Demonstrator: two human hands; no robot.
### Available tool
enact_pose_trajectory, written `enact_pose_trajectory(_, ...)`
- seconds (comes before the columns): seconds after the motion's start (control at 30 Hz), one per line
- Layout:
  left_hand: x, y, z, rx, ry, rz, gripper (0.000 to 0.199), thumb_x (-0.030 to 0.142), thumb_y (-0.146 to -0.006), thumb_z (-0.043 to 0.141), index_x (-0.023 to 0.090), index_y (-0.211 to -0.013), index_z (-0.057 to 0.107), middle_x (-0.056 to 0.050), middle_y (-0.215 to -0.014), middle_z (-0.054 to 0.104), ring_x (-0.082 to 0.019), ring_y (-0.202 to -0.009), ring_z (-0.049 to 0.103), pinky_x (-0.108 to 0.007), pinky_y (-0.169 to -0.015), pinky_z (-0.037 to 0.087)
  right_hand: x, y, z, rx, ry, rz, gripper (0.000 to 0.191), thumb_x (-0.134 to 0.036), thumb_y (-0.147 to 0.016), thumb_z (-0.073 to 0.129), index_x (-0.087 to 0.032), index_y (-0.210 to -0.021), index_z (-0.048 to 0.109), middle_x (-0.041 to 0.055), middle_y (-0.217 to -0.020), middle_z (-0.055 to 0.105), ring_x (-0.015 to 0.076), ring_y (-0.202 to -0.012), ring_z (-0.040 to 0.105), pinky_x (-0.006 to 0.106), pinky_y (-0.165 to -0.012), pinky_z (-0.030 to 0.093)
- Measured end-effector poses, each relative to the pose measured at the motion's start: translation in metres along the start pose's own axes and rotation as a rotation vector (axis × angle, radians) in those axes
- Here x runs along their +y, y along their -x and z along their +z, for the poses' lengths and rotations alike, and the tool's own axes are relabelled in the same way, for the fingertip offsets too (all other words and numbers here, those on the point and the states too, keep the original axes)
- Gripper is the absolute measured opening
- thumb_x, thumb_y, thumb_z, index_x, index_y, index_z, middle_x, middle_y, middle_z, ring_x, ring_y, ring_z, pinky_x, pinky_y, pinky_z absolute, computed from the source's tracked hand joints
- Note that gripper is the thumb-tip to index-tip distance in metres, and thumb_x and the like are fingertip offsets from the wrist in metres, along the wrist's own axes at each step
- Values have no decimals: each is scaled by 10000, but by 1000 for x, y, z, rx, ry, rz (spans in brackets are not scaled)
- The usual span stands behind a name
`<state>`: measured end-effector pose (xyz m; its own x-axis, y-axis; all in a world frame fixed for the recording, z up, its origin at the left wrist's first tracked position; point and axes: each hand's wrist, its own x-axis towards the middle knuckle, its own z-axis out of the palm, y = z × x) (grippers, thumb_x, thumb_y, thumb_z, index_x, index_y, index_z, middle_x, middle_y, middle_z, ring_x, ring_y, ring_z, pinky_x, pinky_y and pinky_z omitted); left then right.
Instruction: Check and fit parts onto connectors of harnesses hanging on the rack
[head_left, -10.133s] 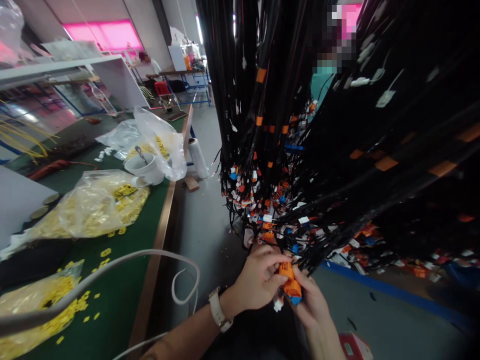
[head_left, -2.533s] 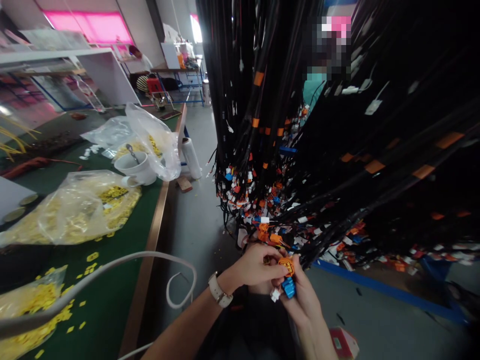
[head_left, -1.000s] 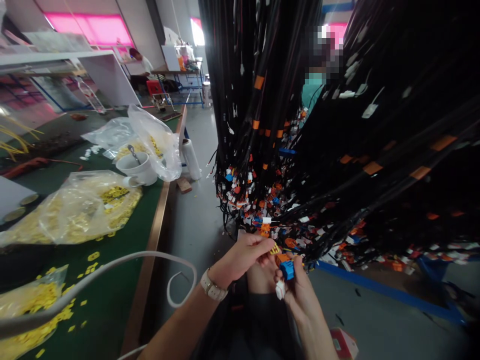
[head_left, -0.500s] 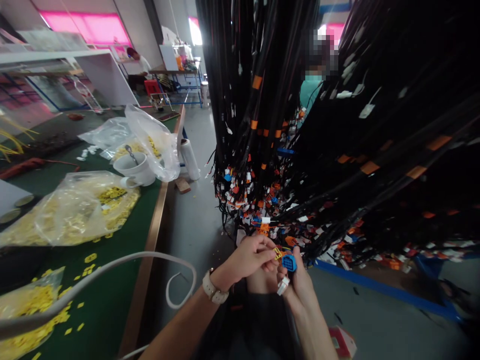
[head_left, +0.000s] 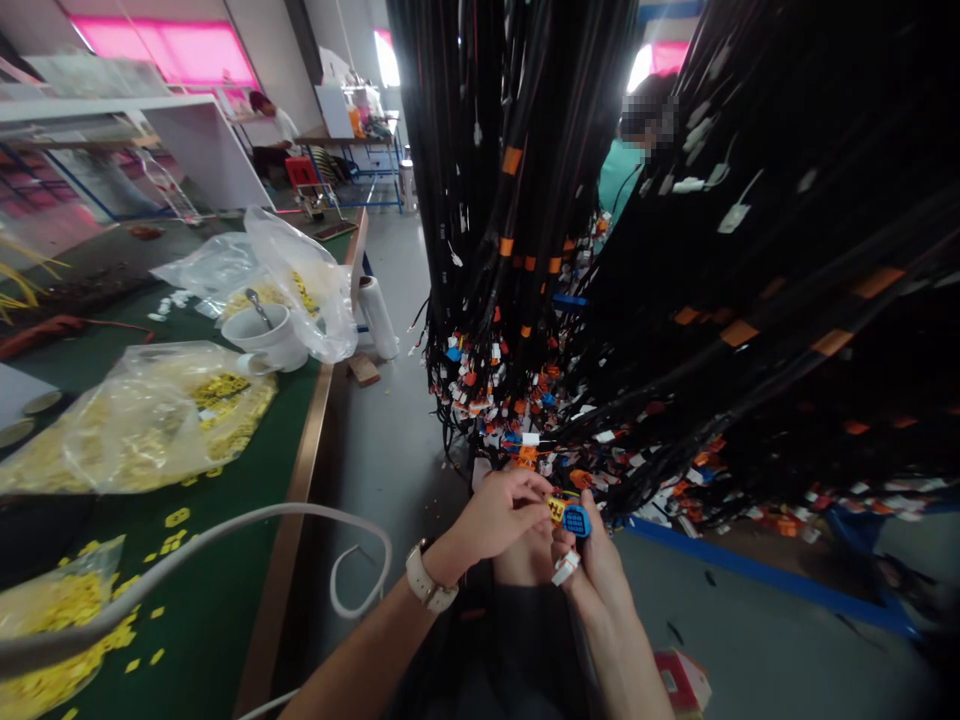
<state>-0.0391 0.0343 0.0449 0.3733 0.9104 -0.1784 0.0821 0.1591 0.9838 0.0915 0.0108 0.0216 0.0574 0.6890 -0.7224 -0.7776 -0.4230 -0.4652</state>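
Observation:
My right hand is closed around a blue connector, whose face with several cavities is turned up toward me. A white connector hangs just below it, by the same hand's fingers. Between the thumb and fingertips of my left hand is a small yellow connector insert, pinched by its left side. Its right edge lies right against the blue connector; whether it touches I cannot tell. Thin wires run behind the fingers toward the hanging harnesses.
Left, a green-topped workbench bears a bag of yellow pieces, a white mug with a spoon, and loose yellow pieces. A grey hose crosses its edge. Blue rack rails run at right. Two people are farther back.
The yellow insert has turned to show more of its face and sits closer to the blue connector. My right hand has shifted slightly left.

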Motion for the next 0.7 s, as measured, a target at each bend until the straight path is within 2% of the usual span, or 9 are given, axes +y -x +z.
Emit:
enact_pose_trajectory(0.13, 1, 0, 0, 50, -131, 52, 125, 157, -746, 599, 112, -848, 656, -80, -841, 694, -157, -753, 626, -248, -702, 480, 1, -1, -1, -4, -7, -7, 335, -457, -725, 688, -205, -731, 468, -92, -375, 439, 39, -271, 389, 98, -294, 333)
enact_pose_trajectory(0.27, 3, 1, 3, 56, -143, 116, 141, 158, -767, 574, 132, -861, 676, -66, -872, 704, -165, -820, 636, -253, -765, 479, 1, 0, 0, -4, -9, -9, 307, -449, -766, 647, -196, -748, 474, -75, -422, 490, 40, -267, 388, 107, -283, 332)
enact_pose_trajectory(0.4, 0, 3, 9, 40, -139, 133, 144, 167, -772, 570, 145, -853, 686, -50, -866, 707, -165, -819, 642, -258, -778, 489, 3, -1, 2, -15, -1, 2, 244, -374, -865, 531, -178, -727, 488, -56, -412, 491, 47, -261, 393, 113, -281, 341)
enact_pose_trajectory(0.53, -4, 3, 14, 64, -163, 143, 142, 166, -773, 576, 156, -834, 703, -36, -837, 708, -155, -778, 641, -246, -741, 492, 6, -3, 0, -13, -9, -22, 225, -351, -865, 534, -171, -733, 508, -58, -401, 484, 48, -262, 398, 115, -283, 354)
enact_pose_trajectory(0.7, -1, 5, 15, 111, -307, 216, 130, 134, -760, 602, 161, -807, 721, -29, -830, 709, -141, -787, 627, -231, -765, 463, 9, -3, -2, -17, -25, -47, 209, -344, -841, 569, -169, -739, 517, -55, -425, 505, 45, -271, 405, 112, -281, 357)
